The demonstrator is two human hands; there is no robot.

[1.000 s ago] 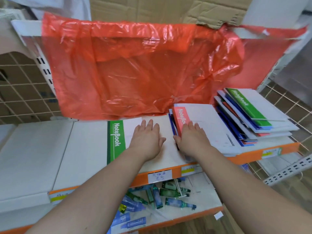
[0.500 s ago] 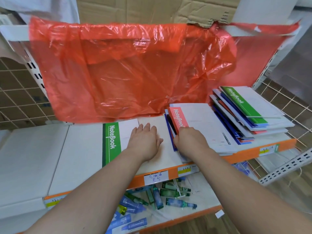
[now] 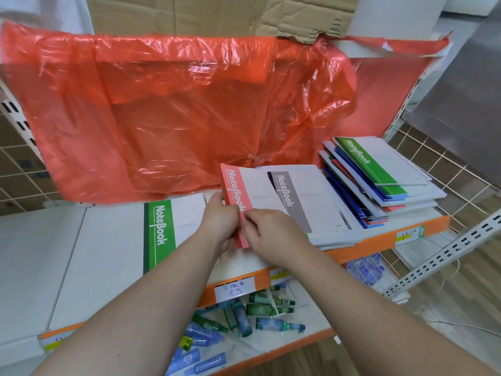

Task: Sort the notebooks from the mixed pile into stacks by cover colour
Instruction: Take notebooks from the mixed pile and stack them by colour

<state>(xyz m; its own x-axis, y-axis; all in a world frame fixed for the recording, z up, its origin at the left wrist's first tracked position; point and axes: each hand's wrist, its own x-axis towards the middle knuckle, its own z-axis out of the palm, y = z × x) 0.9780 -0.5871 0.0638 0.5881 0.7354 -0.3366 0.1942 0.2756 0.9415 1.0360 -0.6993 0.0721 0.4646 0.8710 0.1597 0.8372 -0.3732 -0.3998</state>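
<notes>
- My left hand [image 3: 219, 221] grips the pink notebook [image 3: 234, 191] by its spine edge. The fingers go behind the cover, so I cannot see them there.
- My right hand [image 3: 268, 234] pinches the same notebook at its lower edge and hides the bottom corner of the cover.
- The pink notebook is raised at a tilt over the shelf [image 3: 108, 240]. It sits between the green notebook [image 3: 158, 226], lying flat to the left, and the grey notebook [image 3: 287, 196] to the right, whose left side it overlaps.
- What lies beneath the grey notebook is mostly covered; only white edges show.
- The mixed pile [image 3: 379, 185] sits at the far right of the shelf, fanned askew with a green cover on top. Blue and red edges peek out lower down, and I cannot count them.
- A red plastic bag [image 3: 176, 112] hangs from above and veils the back of the shelf. Its lower hem is close behind the pink notebook's top.
- Torn cardboard [image 3: 217, 14] stands above the bag, cut off by the top edge.
- The shelf is white with an orange front lip, and a price label [image 3: 234, 289] bears handwriting I cannot read.
- On the lower shelf [image 3: 311, 318], small blue and green bottles [image 3: 257, 313] lie scattered, partly hidden by my forearms.
- A wire grid [image 3: 447, 172] and a slotted white rail [image 3: 447, 256] close the right side.
</notes>
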